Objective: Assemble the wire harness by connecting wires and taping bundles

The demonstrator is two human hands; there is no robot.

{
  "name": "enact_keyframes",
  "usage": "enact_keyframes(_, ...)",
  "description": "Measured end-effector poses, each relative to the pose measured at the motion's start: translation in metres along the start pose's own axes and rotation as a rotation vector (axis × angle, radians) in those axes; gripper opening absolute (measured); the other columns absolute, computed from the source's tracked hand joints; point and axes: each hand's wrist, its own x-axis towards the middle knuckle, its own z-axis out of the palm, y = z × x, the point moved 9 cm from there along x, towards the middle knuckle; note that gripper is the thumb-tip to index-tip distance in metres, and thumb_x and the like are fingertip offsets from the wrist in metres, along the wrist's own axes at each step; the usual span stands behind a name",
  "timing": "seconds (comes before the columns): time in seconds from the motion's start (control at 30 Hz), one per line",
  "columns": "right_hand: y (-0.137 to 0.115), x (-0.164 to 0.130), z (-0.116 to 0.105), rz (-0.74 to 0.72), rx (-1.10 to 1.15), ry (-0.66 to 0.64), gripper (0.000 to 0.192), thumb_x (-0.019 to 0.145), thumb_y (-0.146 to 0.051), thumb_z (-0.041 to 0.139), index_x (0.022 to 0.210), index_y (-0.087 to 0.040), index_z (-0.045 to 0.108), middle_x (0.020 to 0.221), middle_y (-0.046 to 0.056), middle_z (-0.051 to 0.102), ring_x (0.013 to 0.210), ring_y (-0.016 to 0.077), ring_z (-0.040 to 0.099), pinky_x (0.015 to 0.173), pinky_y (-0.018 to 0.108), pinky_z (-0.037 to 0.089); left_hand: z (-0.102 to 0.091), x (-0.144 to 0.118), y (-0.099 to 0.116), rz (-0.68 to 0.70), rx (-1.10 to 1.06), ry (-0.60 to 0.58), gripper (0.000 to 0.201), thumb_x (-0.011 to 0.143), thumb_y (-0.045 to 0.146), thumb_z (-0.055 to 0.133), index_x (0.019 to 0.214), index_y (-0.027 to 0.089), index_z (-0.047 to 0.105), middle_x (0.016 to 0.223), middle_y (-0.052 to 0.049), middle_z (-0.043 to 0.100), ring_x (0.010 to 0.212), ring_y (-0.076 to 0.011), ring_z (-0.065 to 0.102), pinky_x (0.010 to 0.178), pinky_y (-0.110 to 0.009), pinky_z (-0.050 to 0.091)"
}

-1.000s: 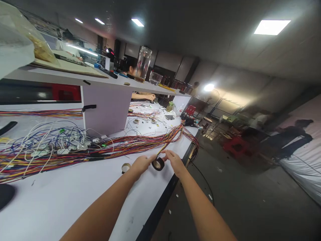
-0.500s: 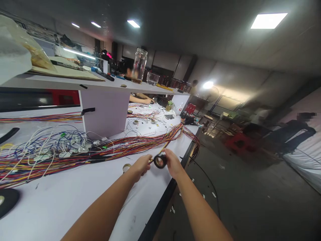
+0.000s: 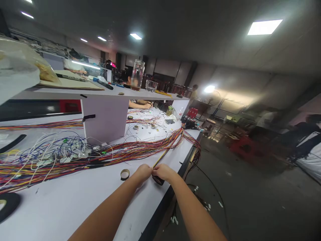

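My left hand (image 3: 144, 172) is closed in a pinch on a thin yellow-and-black bundle of wires (image 3: 160, 159) that runs out from the big harness. Right beside it, fingertips meeting, my right hand (image 3: 164, 172) is closed too. A roll of black tape (image 3: 158, 181) hangs just under the right fingers, tilted, near the table's front edge. The exact grip of the fingertips is partly hidden. Behind both hands the long wire harness (image 3: 140, 149), red, yellow and black, lies across the table. Left of my left hand sits a smaller tape roll (image 3: 124, 174).
A shelf (image 3: 105, 94) stands over the table, holding a glass jar (image 3: 138, 75) and a glass cup (image 3: 151, 85). White connectors and loose wires (image 3: 65, 152) tangle at left. A large black tape roll (image 3: 8, 204) lies at lower left. Another person's hands (image 3: 147, 105) work beyond the divider.
Both hands have come together at the wires. The tape roll, earlier upright with its hole facing me, has dropped lower and tilted beneath my right hand. The view has shifted slightly.
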Motion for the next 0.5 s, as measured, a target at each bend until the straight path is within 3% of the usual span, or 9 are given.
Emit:
enact_keyframes(0.1,-0.007,-0.013,-0.004,-0.015,-0.122,0.122,0.023,0.078,-0.029,0.06,0.058,-0.019,0.066,0.052,0.001,0.054,0.057,0.0153,0.051,0.056,0.027,0.033,0.005,0.002,0.0,0.017,0.104,-0.004,0.031,0.091,0.036,0.057,0.113,0.015,0.06,0.112,-0.007,0.063,0.094,-0.0215,0.063,0.079,-0.04,0.055)
enact_keyframes(0.17,-0.02,-0.036,-0.003,-0.058,-0.189,0.192,0.024,0.083,-0.029,0.054,0.068,-0.019,0.069,0.067,0.007,0.063,0.07,0.0204,0.057,0.062,0.03,0.037,0.002,0.006,0.002,0.032,0.173,0.005,0.031,0.091,0.037,0.057,0.112,0.015,0.06,0.11,-0.007,0.064,0.092,-0.0208,0.064,0.078,-0.039,0.055)
enact_keyframes(0.23,-0.036,-0.066,0.007,-0.145,-0.234,0.178,0.019,0.083,-0.031,0.057,0.075,-0.021,0.07,0.079,0.008,0.067,0.081,0.0218,0.059,0.071,0.031,0.039,-0.004,0.011,0.003,0.045,0.25,0.023,0.03,0.091,0.037,0.057,0.112,0.015,0.06,0.11,-0.006,0.064,0.092,-0.0206,0.064,0.078,-0.039,0.055)
enact_keyframes(0.33,-0.068,-0.121,0.035,-0.55,-0.333,-0.07,0.012,0.08,-0.036,0.065,0.08,-0.027,0.072,0.074,0.0,0.066,0.079,0.0166,0.06,0.08,0.028,0.039,-0.014,0.01,0.002,0.072,0.385,0.06,0.03,0.091,0.039,0.056,0.111,0.016,0.061,0.111,-0.007,0.064,0.096,-0.021,0.063,0.084,-0.042,0.052)
enact_keyframes(0.37,-0.073,-0.139,0.034,-0.682,-0.371,-0.094,0.015,0.084,-0.037,0.061,0.082,-0.027,0.072,0.072,-0.001,0.065,0.077,0.0154,0.06,0.081,0.027,0.039,-0.014,0.004,0.0,0.085,0.432,0.067,0.03,0.092,0.039,0.053,0.108,0.015,0.062,0.11,-0.008,0.065,0.097,-0.022,0.063,0.086,-0.044,0.051)
enact_keyframes(0.43,-0.063,-0.151,0.003,-0.711,-0.4,0.079,0.026,0.094,-0.033,0.048,0.086,-0.025,0.072,0.073,0.001,0.064,0.077,0.0144,0.06,0.079,0.026,0.04,-0.01,-0.019,-0.01,0.12,0.517,0.064,0.035,0.095,0.04,0.044,0.098,0.013,0.065,0.103,-0.012,0.068,0.098,-0.0267,0.063,0.088,-0.046,0.047)
enact_keyframes(0.5,-0.035,-0.148,-0.046,-0.517,-0.36,0.371,0.032,0.097,-0.032,0.043,0.089,-0.022,0.072,0.079,0.002,0.064,0.079,0.0148,0.059,0.074,0.025,0.041,-0.006,-0.054,-0.03,0.148,0.579,0.044,0.039,0.095,0.04,0.039,0.092,0.014,0.067,0.097,-0.016,0.071,0.097,-0.0323,0.064,0.087,-0.047,0.045)
